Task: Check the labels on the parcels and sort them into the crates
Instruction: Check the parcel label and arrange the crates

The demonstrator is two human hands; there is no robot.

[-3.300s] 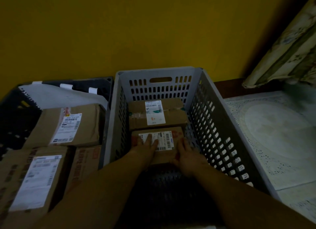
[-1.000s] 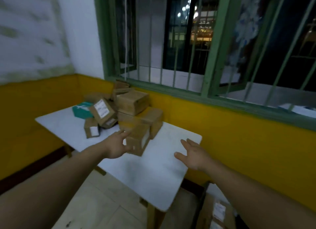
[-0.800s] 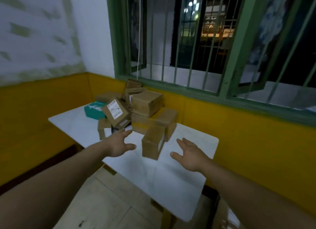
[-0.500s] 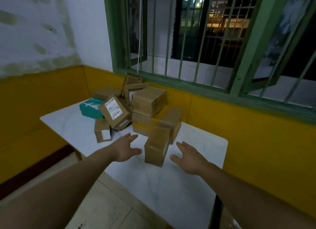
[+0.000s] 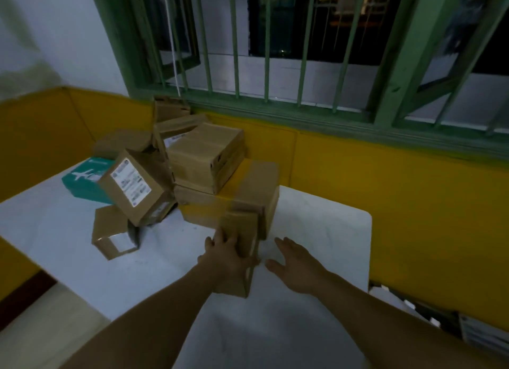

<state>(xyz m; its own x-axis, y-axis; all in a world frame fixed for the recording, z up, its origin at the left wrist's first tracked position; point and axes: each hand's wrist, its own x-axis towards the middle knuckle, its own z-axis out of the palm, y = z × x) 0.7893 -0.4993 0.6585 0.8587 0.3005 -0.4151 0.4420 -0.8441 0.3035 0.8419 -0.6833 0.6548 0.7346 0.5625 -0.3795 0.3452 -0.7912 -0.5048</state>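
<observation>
1. Looking at the white table (image 5: 316, 217) first: it carries the whole parcel pile (image 5: 192, 162) at its far-left end, against the yellow wall under the barred window (image 5: 275, 52).
2. Crates: I see only a pale slatted edge (image 5: 484, 338) at the lower right, probably one of them, too cut off to say.
3. Target is the small upright box (image 5: 242, 247), standing on end just in front of the pile's lowest long carton (image 5: 248, 192). Long axis runs vertical, narrow face towards me.
4. My left hand (image 5: 225, 255) is on that box, fingers wrapped on its left side face, thumb low at the near edge. I'd call it a grip, though blur softens the fingertips.
5. My right hand (image 5: 296, 266) is flat and relaxed, holding nothing, just right of the box and apart from it, with a gap of bare table between.
6. Key relation: box sits between both hands, left touching, right not. Right needs to move left to bracket it.
7. Label not visible from here; I'd expect to rotate the box to read it.
</observation>
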